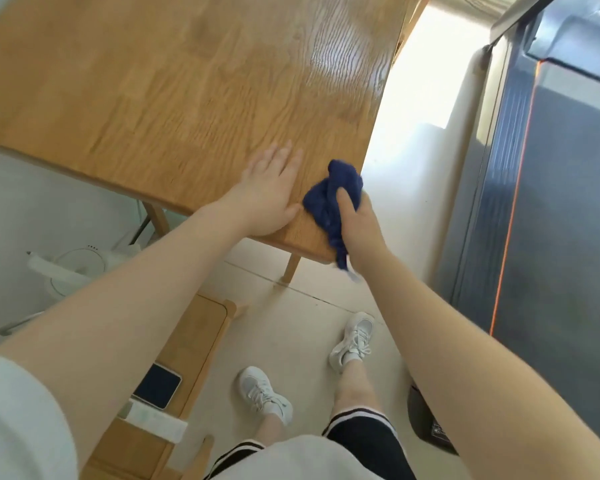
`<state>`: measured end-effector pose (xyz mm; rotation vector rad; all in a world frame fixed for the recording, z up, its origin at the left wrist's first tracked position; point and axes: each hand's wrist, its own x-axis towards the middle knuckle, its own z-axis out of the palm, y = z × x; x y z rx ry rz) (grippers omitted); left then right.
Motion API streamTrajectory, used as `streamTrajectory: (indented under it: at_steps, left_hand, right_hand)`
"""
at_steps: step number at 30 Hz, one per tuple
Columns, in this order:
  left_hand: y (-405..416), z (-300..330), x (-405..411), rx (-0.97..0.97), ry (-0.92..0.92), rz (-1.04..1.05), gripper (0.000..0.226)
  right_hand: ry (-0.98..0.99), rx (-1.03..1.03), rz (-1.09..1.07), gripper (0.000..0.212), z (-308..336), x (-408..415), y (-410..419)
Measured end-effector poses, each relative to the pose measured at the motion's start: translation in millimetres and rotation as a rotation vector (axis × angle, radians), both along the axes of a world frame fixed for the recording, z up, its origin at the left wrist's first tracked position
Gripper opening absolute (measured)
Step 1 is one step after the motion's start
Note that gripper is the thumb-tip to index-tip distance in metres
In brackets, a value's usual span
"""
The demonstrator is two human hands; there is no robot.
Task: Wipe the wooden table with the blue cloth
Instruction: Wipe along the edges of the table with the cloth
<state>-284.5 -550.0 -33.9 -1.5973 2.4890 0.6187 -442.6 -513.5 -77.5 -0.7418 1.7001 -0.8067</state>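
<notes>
The wooden table (174,91) fills the upper left of the head view, its near right corner toward me. My left hand (269,194) lies flat on the tabletop near that corner, fingers straight and spread. Just to its right, my right hand (355,221) grips the bunched dark blue cloth (329,195) at the table's right edge. One end of the cloth hangs down past the corner, below my wrist.
A low wooden stool (191,341) stands at the lower left, with a phone (157,386) and a white remote (156,420) on it. A white fan base (73,268) sits under the table. A dark grey cabinet (551,209) stands on the right. My feet rest on the pale floor.
</notes>
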Motion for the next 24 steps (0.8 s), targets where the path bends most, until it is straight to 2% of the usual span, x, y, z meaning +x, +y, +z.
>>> streamTrajectory:
  at_steps: [5,9,12,14,17,20,24]
  left_hand:
    - [-26.7,4.5,-23.4,0.034,-0.040,0.049,0.091]
    - [-48.2,8.4,-44.4,0.035,-0.072,-0.005,0.099]
    - [-68.1,9.2,-58.7,0.075,-0.105,-0.093,0.105]
    - [-82.0,11.2,-64.7,0.100,-0.196,-0.155,0.116]
    - [-97.3,13.9,-71.5,0.104,-0.308,-0.107,0.134]
    - [-111.2,11.8,-74.3,0.139,-0.347,-0.074,0.148]
    - [-116.7,13.0,-75.4,0.169,-0.310,-0.025,0.146]
  right_hand:
    - [0.158,-0.049,-0.011,0.047,5.2,-20.0,-84.3]
    - [0.104,-0.059,0.070,0.049,3.2,-32.4,-82.9]
    - [-0.077,-0.039,0.199,0.034,7.6,-38.4,-42.5]
    - [-0.160,0.019,0.244,0.033,5.4,-42.3,-41.4]
    - [-0.119,0.043,0.205,0.042,-1.5,-52.3,-93.3]
    - [-0.034,-0.070,0.125,0.041,-3.5,-61.3,-150.1]
    - [-0.080,-0.062,0.103,0.050,-6.4,-66.8,-176.0]
